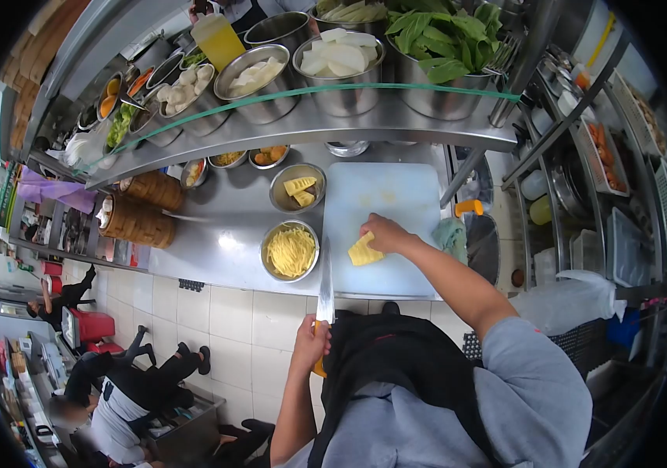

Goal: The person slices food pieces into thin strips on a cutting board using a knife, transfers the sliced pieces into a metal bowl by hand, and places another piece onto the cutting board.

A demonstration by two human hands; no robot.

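Note:
My left hand [314, 342] is wrapped around the yellow handle of a kitchen knife [325, 292], near the counter's front edge. The blade points away from me, along the left side of a white cutting board [419, 187]. On the board, my right hand [389, 235] grips a pale yellow piece of bamboo shoot [364, 251] by its upper edge. Left of the board stands a steel bowl [265, 269] filled with thin yellow shreds [290, 253]. Behind it, another steel bowl [277, 202] holds larger bamboo shoot pieces [300, 187].
Above the counter, a steel shelf [286, 129] carries several pots of cut vegetables and leafy greens [446, 39]. Bamboo steamers [142, 221] stand at the left. A green cloth [450, 236] lies right of the board. Co-workers [127, 390] are at the lower left.

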